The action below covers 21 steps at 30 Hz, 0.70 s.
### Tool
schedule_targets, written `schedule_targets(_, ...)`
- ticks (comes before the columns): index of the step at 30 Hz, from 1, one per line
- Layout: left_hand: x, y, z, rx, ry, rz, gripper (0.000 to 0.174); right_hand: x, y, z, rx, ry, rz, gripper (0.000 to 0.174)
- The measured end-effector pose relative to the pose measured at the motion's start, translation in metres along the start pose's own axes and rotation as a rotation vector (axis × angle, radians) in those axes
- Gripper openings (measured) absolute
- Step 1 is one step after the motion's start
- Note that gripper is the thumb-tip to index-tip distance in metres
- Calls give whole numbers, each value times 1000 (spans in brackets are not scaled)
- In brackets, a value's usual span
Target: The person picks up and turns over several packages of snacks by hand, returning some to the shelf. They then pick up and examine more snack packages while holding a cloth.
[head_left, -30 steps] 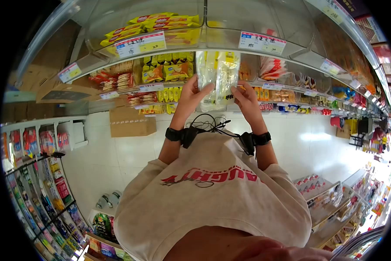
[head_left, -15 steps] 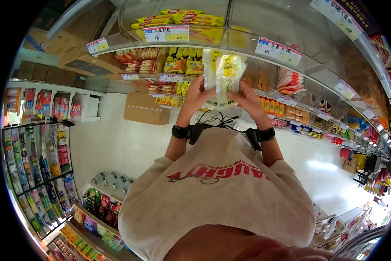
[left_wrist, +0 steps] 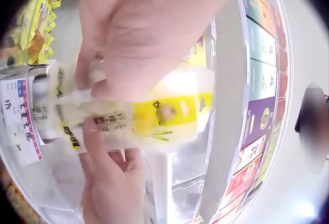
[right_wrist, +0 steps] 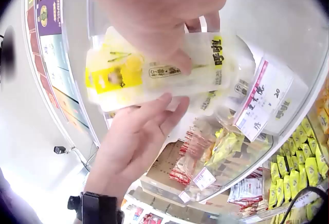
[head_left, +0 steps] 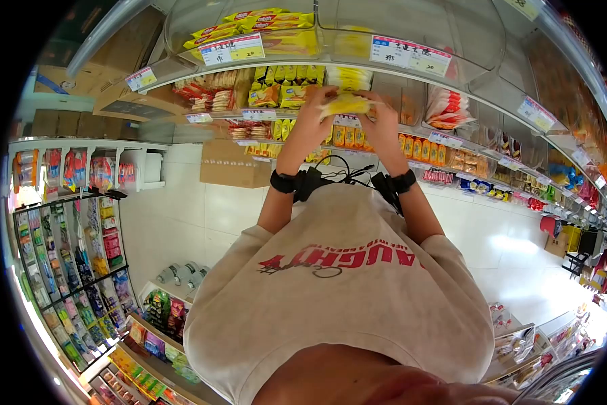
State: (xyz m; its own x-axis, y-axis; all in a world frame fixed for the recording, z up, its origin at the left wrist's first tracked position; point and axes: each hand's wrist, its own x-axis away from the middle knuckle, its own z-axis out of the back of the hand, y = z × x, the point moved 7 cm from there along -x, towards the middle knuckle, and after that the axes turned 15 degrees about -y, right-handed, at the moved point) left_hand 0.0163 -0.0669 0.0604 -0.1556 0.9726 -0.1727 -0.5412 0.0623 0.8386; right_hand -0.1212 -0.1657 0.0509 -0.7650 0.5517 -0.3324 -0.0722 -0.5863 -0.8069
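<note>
Both hands [head_left: 309, 128] round translucent packets [left_wrist: 167, 113]

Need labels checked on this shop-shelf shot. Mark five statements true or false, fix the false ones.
1. The left hand and right hand both hold the yellow-and-white packets. True.
2. The person's shirt is plain black. False: the shirt is pale, with red lettering.
3. A black band is worn on the left wrist only. False: the right wrist has a black band too.
4. In the head view, yellow snack packs lie in the upper bin, left of the hands. True.
5. A price tag is fixed to the upper bin's front. True.
</note>
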Motion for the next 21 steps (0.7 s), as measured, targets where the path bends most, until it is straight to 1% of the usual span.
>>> schedule_targets(2, -9, -13, -1, -78, 48, 27, 38, 0, 11, -7, -15, 76, 36, 26)
schedule_targets(5, -16, -17, 1, -3, 44, 54, 37, -1, 20, -6, 59, 27, -93, 25)
schedule_targets(8, -20, 6, 2, -3, -88, -60, 38, 1, 19, -4, 64, 44, -69, 25)
schedule_targets(11, -23, -21, -4, 216, -94, 8, 36, 4, 22, -5, 114, 75, 3, 27)
schedule_targets(14, -21, -23, 1, 75, -41, 25, 31, 8, 35, -8, -93, 56, -138, 29)
schedule_targets(17, -20, -38, 5, 86, -21, 58, 28, 10, 39, 1, -285, 58, -89, 38)
schedule_targets(20, -18, -36, 9, 101, -2, 80, 29, 13, 47, 4, -359, 19, -113, 40)
schedule_targets(21, -18, -39, 10, 95, -22, 108, 29, 15, 49, 5, -397, 17, -111, 40)
